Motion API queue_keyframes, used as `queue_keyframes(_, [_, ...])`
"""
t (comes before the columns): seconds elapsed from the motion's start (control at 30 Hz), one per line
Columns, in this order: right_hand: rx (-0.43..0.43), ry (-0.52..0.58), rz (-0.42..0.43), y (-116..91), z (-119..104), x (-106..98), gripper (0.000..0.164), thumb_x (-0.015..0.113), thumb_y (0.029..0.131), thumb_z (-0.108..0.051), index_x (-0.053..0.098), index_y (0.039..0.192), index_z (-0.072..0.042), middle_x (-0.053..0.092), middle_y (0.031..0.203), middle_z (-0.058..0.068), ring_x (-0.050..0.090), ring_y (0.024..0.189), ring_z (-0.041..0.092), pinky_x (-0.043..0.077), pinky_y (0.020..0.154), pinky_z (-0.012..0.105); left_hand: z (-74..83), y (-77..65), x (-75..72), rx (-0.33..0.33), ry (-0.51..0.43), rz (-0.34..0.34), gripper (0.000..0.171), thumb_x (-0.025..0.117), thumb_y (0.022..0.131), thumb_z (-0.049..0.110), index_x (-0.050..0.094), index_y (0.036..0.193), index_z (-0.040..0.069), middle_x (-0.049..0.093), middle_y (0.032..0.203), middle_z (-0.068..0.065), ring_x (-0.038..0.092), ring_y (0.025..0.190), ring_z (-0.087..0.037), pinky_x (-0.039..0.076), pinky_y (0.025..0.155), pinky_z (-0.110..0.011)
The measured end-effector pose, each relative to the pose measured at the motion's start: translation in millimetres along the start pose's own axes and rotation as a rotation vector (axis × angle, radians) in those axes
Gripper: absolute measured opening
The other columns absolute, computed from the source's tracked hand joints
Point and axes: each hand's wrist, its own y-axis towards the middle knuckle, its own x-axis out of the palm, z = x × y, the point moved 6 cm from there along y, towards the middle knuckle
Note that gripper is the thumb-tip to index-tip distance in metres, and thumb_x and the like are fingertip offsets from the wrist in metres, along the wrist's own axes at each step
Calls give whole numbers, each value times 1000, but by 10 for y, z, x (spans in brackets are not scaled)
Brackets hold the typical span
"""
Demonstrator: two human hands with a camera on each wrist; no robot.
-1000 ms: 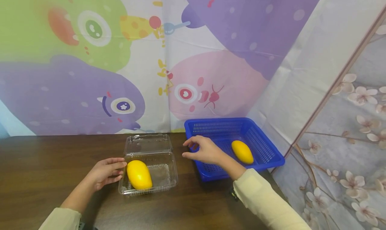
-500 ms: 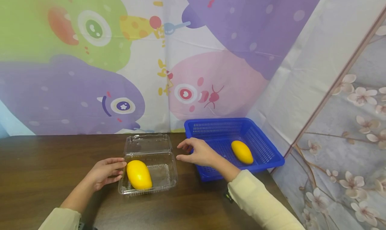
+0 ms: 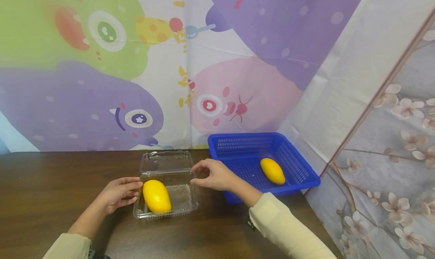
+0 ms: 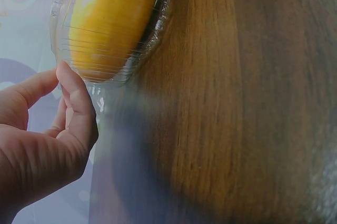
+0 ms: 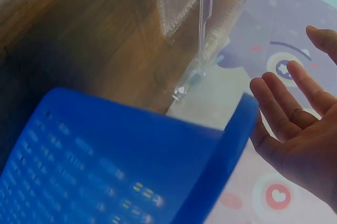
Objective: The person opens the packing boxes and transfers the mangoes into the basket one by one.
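A clear plastic clamshell container (image 3: 183, 195) stands on the table with its lid (image 3: 166, 162) folded back. One yellow mango (image 3: 157, 197) lies in the left half of its base. My left hand (image 3: 119, 195) pinches the left rim; thumb and fingertip meet at the plastic edge in the left wrist view, beside the mango (image 4: 113, 21). At the container's right rim is my right hand (image 3: 215, 174), thumb and fingers apart with nothing between them. The right wrist view shows this hand (image 5: 300, 124) with its fingers spread.
A blue perforated basket (image 3: 299, 155) stands to the right, with a second yellow mango (image 3: 273, 171) in it. My right forearm crosses the basket's front left corner. A cartoon-printed cloth (image 3: 163, 81) hangs behind the dark wooden table (image 3: 170, 240).
My right hand has moved left, from over the basket's left edge to the container's right rim. The left hand, container and both mangoes have stayed in place.
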Motion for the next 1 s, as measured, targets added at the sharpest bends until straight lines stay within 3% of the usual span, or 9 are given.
queue_keyframes(0.53, [8,-22,-16,68,-97,163,35,72,81,-35,67,108,-14,65,101,2,60,90,17,51,78,19,14,5,2,3,-13,-6,58,61,91,24,37,132,-8,62,86,7,58,75,-8,57,69,-21])
queue_keyframes(1.0, [47,2,-11,95,-112,316,34,72,81,-35,67,108,-15,64,101,4,60,89,17,50,76,17,-10,8,-2,1,-14,-10,57,61,91,24,37,132,-8,61,87,7,58,75,-8,57,69,-22])
